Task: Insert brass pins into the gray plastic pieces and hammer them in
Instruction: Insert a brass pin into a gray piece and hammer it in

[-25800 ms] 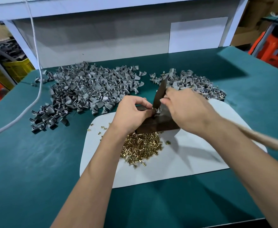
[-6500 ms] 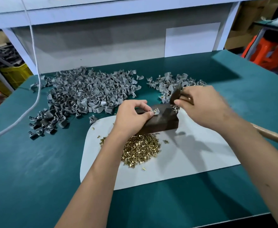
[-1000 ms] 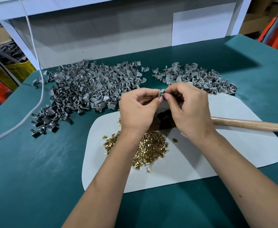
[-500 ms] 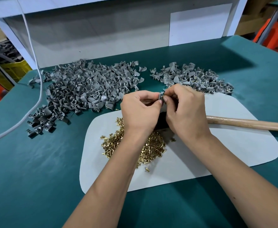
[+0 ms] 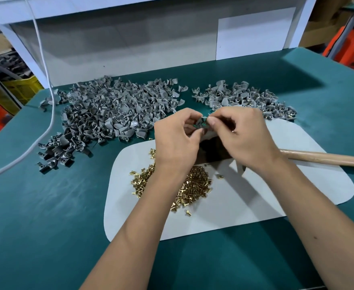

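At the far left edge of the frame, beyond the table, a yellow crate [image 5: 23, 88] sits partly in view; gray shapes show above it, but whether they lie inside it cannot be told. A white cable [image 5: 46, 114] runs down from the top of the frame and curves off to the left over the green table [image 5: 46, 216]. Left of centre in the upper half, a big pile of gray plastic pieces [image 5: 109, 116] lies loose on the table. Below and right of it, a white mat [image 5: 255, 201] covers the middle of the frame, with a heap of brass pins [image 5: 195, 185] loose on it, partly hidden by the left forearm.

Just above centre, the left hand [image 5: 176, 141] and the right hand [image 5: 243, 137] meet, fingers curled, both pinching one small gray piece [image 5: 201, 123] between their fingertips, held above a dark block [image 5: 211, 151] that stands on the mat. Whether a pin is already in the piece is too small to tell.

In the upper right, a smaller pile of gray pieces [image 5: 245, 97] lies at the mat's far edge. A wooden handle [image 5: 326, 159] lies on the mat and reaches to the right edge of the frame.
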